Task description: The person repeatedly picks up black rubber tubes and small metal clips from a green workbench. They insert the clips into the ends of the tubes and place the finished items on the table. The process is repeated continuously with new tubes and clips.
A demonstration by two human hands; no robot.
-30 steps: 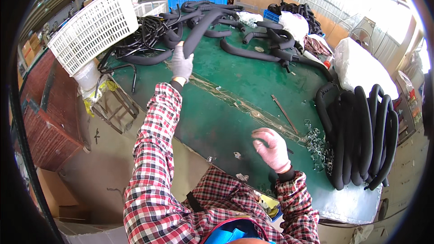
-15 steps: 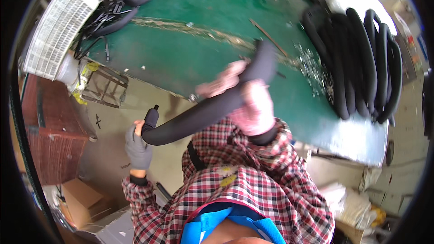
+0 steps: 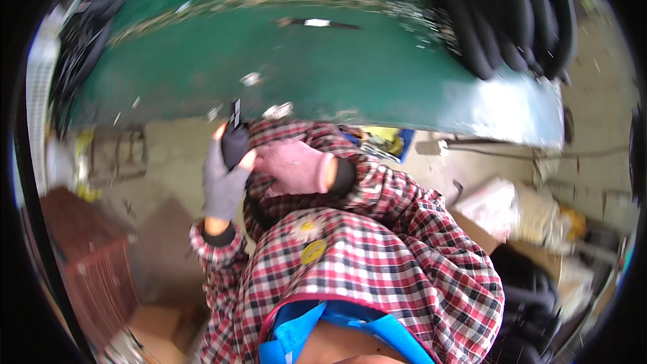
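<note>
My left hand [image 3: 226,178], in a grey fingerless glove, grips the end of a black foam tube [image 3: 234,145] just in front of the table edge. A flat black strip [image 3: 236,113] with a pale mark pokes up from that end. Beside it my right hand [image 3: 296,166], in a pink glove, presses close from the right with its fingers curled. Those fingertips are hidden, and what lies in them cannot be made out. The rest of the tube is lost behind my hands and dark clothing.
A green table [image 3: 317,81] spans the far side. Thick black foam tubes [image 3: 512,13] lie at its right, thin black pieces [image 3: 84,61] at its left. On it are a labelled black strip [image 3: 320,23] and shiny scraps [image 3: 414,13]. A cardboard box [image 3: 158,327] stands lower left.
My right hand has come down and left from the tube's middle to beside my left hand. My left hand has shifted slightly right and up. The tube's long body is now out of sight.
</note>
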